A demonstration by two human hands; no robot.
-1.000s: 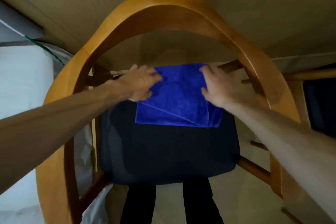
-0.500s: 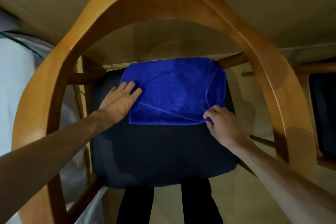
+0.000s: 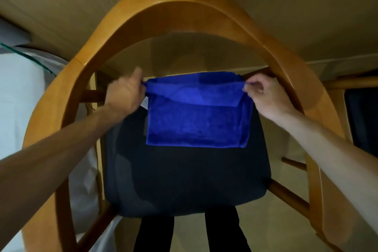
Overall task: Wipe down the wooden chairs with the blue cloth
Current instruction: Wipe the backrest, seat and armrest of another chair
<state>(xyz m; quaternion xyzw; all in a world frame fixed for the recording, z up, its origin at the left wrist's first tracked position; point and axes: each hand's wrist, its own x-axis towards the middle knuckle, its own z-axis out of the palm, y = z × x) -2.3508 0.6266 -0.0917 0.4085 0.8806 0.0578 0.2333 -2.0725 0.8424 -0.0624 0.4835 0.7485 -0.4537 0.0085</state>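
Two corners of the blue cloth we pinch, left hand and right hand, fingers closed on them; likely folding it into a wiping pad on the seat.

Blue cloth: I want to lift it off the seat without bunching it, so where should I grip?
Pinch the blue cloth at its two far corners, from above, as the left hand and right hand do; its folded layers probably hang flat from there.

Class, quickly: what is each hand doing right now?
Left hand: pinches the left top corner of the blue cloth.
Right hand: pinches the cloth's right top corner.
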